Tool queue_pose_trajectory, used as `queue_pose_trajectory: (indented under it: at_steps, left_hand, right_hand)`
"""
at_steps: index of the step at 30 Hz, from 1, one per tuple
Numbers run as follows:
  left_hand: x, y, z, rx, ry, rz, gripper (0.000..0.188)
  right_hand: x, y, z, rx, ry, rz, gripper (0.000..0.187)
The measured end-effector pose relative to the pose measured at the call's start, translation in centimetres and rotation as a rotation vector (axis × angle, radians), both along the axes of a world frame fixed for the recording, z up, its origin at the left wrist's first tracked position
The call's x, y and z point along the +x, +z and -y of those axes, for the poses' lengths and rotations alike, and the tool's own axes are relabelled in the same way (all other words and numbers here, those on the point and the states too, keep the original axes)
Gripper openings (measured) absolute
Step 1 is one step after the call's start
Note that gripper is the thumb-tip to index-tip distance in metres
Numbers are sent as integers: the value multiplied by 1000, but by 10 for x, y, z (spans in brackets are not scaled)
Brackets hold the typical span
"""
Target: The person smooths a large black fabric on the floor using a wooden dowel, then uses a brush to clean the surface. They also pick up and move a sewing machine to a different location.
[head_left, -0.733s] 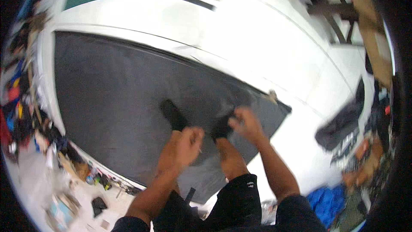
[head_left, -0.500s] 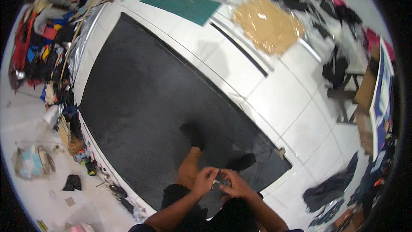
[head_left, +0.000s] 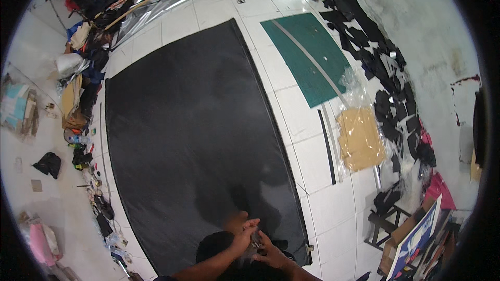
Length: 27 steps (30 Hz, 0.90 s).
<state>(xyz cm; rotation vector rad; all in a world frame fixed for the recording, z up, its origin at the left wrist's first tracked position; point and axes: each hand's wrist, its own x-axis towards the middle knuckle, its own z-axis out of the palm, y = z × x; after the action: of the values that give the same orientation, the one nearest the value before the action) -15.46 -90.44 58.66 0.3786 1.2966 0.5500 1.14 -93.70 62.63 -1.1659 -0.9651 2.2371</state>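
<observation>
My left hand (head_left: 243, 238) and my right hand (head_left: 272, 254) are close together in front of my lap, at the bottom middle. Between their curled fingers is a small, dark, shiny thing (head_left: 255, 239), too small and blurred to name. Both hands appear closed around it. Under and ahead of me a large black sheet of material (head_left: 192, 114) lies flat on the tiled floor. At its near right corner sits a small pale clip-like piece (head_left: 310, 248).
To the right are a green cutting mat (head_left: 307, 52) with a long metal strip on it, a black strip (head_left: 327, 148) and tan pieces in clear plastic (head_left: 359, 140). Black scraps (head_left: 385, 67) line the right wall. Piled cloth (head_left: 99, 0) and small tools (head_left: 101, 205) lie leftward.
The view has turned right, so the black sheet now stands more upright in the picture. My hands remain together, with the fingers shifted around the small thing.
</observation>
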Motion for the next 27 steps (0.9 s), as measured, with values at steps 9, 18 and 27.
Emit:
queue_pose_trajectory:
  at_steps: [9,18,27]
  left_hand:
    - [-53,38,-183,-262,81,83,58]
    - [-81,3,-382,-147,130,56,67]
    - [-210,-6,-436,-227,393,-616,38]
  right_hand:
    - [-80,63,-196,688,356,632,76]
    - [-76,2,-439,399,178,536,63]
    - [-40,-111,-665,236,-14,672,51]
